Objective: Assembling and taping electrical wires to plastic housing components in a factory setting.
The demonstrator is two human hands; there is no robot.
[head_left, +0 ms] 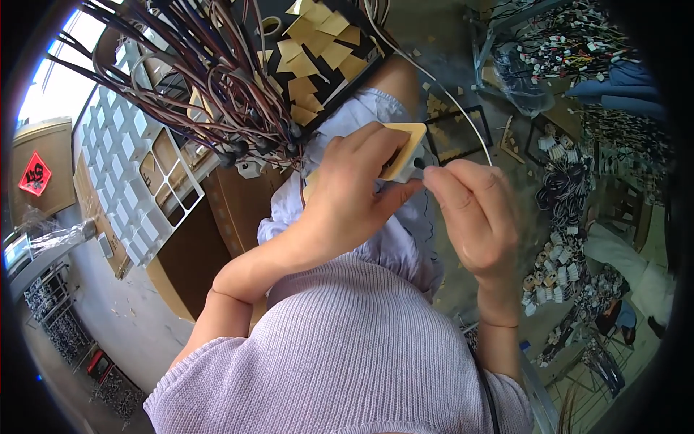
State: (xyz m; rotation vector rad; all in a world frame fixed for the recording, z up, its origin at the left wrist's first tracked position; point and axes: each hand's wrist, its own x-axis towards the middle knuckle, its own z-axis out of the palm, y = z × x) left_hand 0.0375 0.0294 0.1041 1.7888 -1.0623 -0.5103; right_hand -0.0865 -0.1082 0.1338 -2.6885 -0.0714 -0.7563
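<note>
The left hand's fingers and thumb are closed around a small pale-grey housing with a yellow face, held tilted in the air above the lap. The left hand has its forefinger over the yellow face and its thumb beneath. Just to the right, the right hand brings its thumb and forefinger together at the housing's dark round opening; whether something thin is pinched between them, I cannot tell. A white cable runs from the upper edge down to behind the right hand's knuckles, its end hidden.

Below the hands lie pale-blue bottoms and a lilac ribbed knit top. Beyond the housing, a dark desk carries scattered yellow squares and a roll of tape. To its left hangs a thick bundle of brown and dark cables with black ends. Further left, rows of pale-grey blocks stand near an open cardboard box. On the far right, coiled dark cables lie among pale connectors.
</note>
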